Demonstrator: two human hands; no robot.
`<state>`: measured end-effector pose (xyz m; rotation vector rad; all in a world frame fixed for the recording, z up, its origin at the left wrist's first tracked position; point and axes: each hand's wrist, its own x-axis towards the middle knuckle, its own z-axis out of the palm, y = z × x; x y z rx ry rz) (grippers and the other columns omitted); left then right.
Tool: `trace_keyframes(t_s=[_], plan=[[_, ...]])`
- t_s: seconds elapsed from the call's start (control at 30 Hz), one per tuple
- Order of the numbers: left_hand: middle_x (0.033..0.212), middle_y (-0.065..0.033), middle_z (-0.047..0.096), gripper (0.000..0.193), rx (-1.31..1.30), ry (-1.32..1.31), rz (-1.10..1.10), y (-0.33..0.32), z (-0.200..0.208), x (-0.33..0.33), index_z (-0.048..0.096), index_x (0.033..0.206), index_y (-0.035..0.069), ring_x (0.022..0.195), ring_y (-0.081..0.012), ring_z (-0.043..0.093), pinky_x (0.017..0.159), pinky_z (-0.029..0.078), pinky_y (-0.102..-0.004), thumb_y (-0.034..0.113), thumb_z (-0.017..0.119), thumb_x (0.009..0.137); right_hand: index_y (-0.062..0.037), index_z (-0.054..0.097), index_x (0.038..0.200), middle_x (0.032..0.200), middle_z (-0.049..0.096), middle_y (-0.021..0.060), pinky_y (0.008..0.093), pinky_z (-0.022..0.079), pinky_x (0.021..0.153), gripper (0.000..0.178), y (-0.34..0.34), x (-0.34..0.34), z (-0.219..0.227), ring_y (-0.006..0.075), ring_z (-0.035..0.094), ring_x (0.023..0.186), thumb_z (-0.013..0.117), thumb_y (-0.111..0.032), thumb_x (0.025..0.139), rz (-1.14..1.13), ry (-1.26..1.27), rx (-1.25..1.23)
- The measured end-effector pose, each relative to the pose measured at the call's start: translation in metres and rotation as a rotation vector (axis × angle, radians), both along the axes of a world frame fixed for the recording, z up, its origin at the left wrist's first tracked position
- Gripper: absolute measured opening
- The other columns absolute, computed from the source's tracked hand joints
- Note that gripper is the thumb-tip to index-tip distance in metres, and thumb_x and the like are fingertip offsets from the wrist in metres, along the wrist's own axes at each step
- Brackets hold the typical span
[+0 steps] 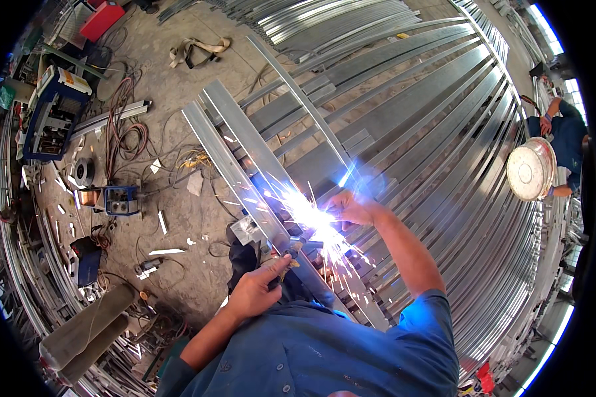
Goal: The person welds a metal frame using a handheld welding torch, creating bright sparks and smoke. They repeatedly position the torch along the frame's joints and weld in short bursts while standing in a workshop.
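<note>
Welding torch in left-hand fingers, front end beyond them.

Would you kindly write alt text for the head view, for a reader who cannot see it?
Bright welding sparks fly among metal rails; the person's left hand grips a torch and the right hand is beside the sparks, its grip unclear. Cables and a blue machine are to the left.

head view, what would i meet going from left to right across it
large blue-and-white machine, small blue box unit, crumpled tan strap, the person's left hand, the person's right hand, round whitish drum
</note>
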<state>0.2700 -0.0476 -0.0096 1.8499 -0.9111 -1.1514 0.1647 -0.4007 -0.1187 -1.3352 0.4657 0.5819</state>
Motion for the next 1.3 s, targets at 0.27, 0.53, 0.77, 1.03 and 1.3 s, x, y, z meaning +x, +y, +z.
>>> trace_keyframes(t_s=[0.27,0.53,0.77,1.03,1.3], plan=[[0.12,-0.0142,0.069,0.075,0.07,-0.127,-0.079,-0.007,0.014,-0.006,0.048,0.157,0.026,0.097,-0.0362,0.071,0.083,0.059,-0.0424,0.005,0.065,0.086,-0.0074,0.061,0.123,0.103,0.071,0.0031,0.028,0.056,0.061,0.03,-0.002,-0.013,-0.022,0.0116,0.066,0.07,0.072,-0.019,0.098,-0.027,-0.111,0.043],[0.123,-0.0116,0.07,0.074,0.003,-0.178,0.099,0.005,0.014,-0.002,0.053,0.154,0.027,0.091,-0.0339,0.072,0.078,0.06,-0.0404,0.004,0.068,0.085,-0.0048,0.061,0.122,0.107,0.073,0.0044,0.0272,0.053,0.06,0.03,0.004,0.018,0.046,0.0089,0.064,0.064,0.073,-0.019,0.098,0.065,0.221,-0.151],[0.125,-0.0139,0.071,0.072,-0.017,-0.179,0.141,0.01,0.014,0.005,0.055,0.151,0.024,0.094,-0.0366,0.072,0.08,0.06,-0.0399,0.002,0.07,0.084,-0.0031,0.06,0.124,0.113,0.073,0.0073,0.0267,0.054,0.062,0.031,0.003,0.014,0.037,0.0084,0.063,0.065,0.073,-0.013,0.097,0.032,0.207,-0.109],[0.126,-0.0167,0.07,0.073,-0.046,-0.164,0.2,0.017,0.014,0.012,0.056,0.151,0.021,0.096,-0.0372,0.073,0.081,0.06,-0.0397,-0.001,0.07,0.082,-0.0052,0.066,0.125,0.103,0.075,0.0053,0.0309,0.056,0.07,0.032,0.0,-0.01,0.052,0.0131,0.067,0.079,0.075,-0.015,0.096,-0.295,0.128,-0.349],[0.126,-0.022,0.07,0.076,-0.079,-0.217,0.281,0.031,0.013,0.023,0.056,0.152,0.018,0.1,-0.0385,0.074,0.081,0.059,-0.0384,-0.005,0.071,0.08,-0.0072,0.072,0.117,0.101,0.075,0.0136,0.0357,0.057,0.074,0.032,0.014,-0.049,0.094,0.0258,0.074,0.083,0.079,-0.026,0.091,-0.317,0.042,-1.318]])
